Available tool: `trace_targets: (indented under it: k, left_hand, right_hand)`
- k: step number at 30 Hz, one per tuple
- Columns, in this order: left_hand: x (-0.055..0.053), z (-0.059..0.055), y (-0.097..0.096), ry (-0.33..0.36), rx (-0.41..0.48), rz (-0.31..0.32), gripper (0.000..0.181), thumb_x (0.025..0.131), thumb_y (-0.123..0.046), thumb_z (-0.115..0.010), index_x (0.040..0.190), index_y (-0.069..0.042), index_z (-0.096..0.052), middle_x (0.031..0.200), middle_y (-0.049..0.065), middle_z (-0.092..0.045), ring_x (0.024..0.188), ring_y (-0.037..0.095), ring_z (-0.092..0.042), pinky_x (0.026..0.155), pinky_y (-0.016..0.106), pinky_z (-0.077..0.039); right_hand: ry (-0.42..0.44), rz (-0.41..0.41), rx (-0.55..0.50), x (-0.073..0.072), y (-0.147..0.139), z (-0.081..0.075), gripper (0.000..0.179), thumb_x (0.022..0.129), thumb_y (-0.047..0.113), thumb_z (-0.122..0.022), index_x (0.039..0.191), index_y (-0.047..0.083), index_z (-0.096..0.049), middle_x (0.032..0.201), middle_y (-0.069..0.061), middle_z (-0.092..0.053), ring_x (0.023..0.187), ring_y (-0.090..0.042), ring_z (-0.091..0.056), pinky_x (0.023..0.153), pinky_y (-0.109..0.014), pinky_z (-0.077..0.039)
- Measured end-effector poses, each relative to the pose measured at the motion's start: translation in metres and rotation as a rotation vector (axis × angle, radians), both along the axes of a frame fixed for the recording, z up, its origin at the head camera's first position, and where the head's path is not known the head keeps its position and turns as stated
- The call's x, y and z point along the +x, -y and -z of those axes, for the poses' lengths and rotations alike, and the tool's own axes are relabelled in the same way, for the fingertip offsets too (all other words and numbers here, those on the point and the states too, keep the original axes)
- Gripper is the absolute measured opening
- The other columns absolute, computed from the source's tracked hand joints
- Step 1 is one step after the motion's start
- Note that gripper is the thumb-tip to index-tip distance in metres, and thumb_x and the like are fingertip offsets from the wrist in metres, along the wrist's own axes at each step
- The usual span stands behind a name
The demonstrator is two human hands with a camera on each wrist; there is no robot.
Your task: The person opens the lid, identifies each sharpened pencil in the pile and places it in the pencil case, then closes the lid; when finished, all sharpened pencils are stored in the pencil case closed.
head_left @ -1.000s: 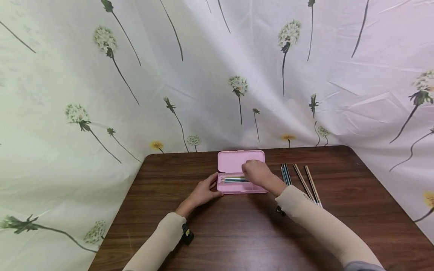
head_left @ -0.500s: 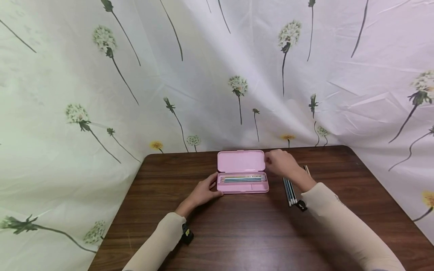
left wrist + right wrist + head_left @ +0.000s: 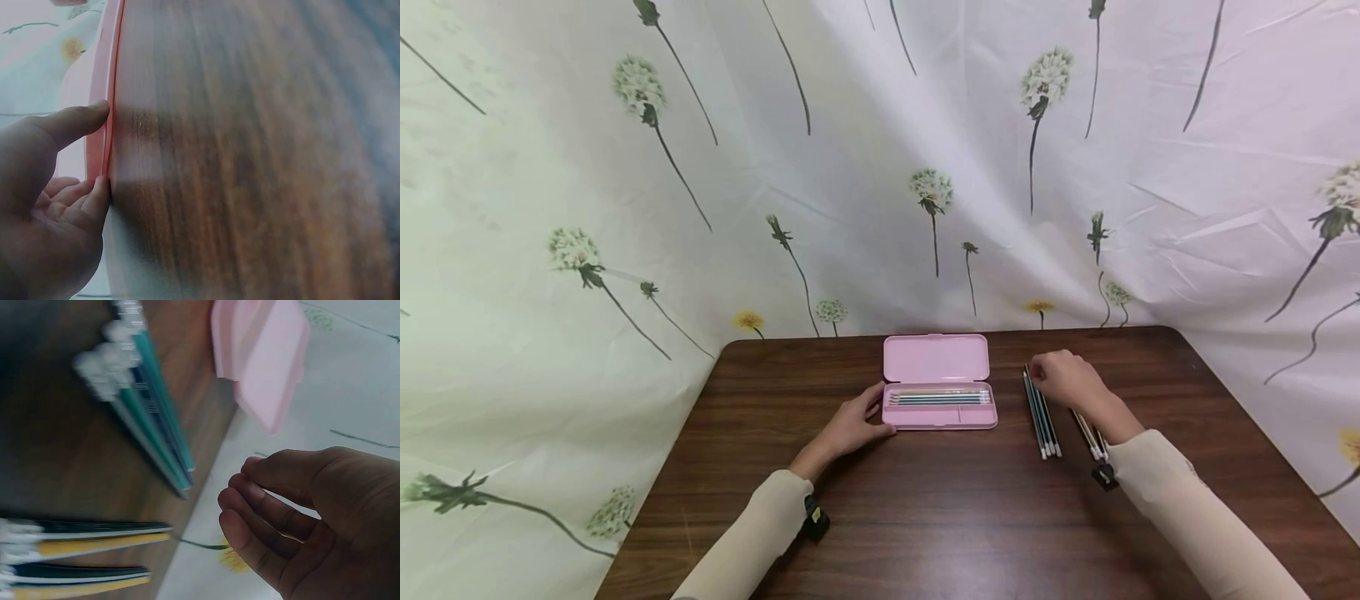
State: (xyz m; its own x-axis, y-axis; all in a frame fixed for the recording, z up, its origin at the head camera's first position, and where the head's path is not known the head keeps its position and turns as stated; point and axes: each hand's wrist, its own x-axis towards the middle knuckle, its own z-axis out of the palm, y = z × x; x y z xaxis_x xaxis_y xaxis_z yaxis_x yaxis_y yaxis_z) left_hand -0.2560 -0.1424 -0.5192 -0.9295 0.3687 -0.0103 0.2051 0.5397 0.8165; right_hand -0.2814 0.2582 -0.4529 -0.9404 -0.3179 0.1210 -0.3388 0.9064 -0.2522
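Observation:
A pink pencil case (image 3: 936, 358) lies with its lid raised at the far middle of the table. Several pencils (image 3: 936, 399) fill its long back compartment, while the front compartments show bare pink. My left hand (image 3: 846, 427) holds the case's left end; the left wrist view shows thumb and fingertips on its pink edge (image 3: 97, 150). Over the far ends of a group of teal and dark pencils (image 3: 1041, 421) is my right hand (image 3: 1066, 377). Its fingers (image 3: 256, 506) are loosely curled with nothing between them in the right wrist view.
More pencils, black and yellow striped (image 3: 94, 544), lie right of the teal group, partly under my right forearm. A flower-printed cloth (image 3: 850, 167) hangs right behind the brown wooden table (image 3: 910, 517).
My right hand has left the inside of the pencil case and moved right, over the loose pencils. The pencils in the case came into full view. My left hand stays at the case.

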Motion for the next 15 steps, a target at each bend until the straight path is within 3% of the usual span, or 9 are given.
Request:
trace_targets:
  k: [8, 15]
  left_hand:
    - [0.001, 0.000, 0.000, 0.008, 0.006, -0.002, 0.088, 0.093, -0.008, -0.083, 0.166, 0.000, -0.033, 0.170, 0.023, -0.038, 0.150, 0.036, -0.050, 0.121, 0.045, -0.049]
    - [0.001, 0.001, 0.001, 0.010, -0.009, 0.001, 0.088, 0.093, -0.008, -0.083, 0.166, -0.001, -0.033, 0.170, 0.022, -0.038, 0.150, 0.036, -0.051, 0.120, 0.044, -0.049]
  right_hand:
    - [0.065, 0.019, 0.009, 0.003, -0.014, 0.028, 0.007, 0.096, 0.010, -0.071, 0.095, 0.007, -0.077, 0.083, -0.005, -0.073, 0.068, -0.019, -0.064, 0.061, -0.043, -0.057]
    - [0.077, 0.024, -0.003, 0.003, -0.018, 0.038, 0.006, 0.095, 0.007, -0.071, 0.096, 0.005, -0.077, 0.086, -0.008, -0.075, 0.069, -0.020, -0.066, 0.060, -0.042, -0.058]
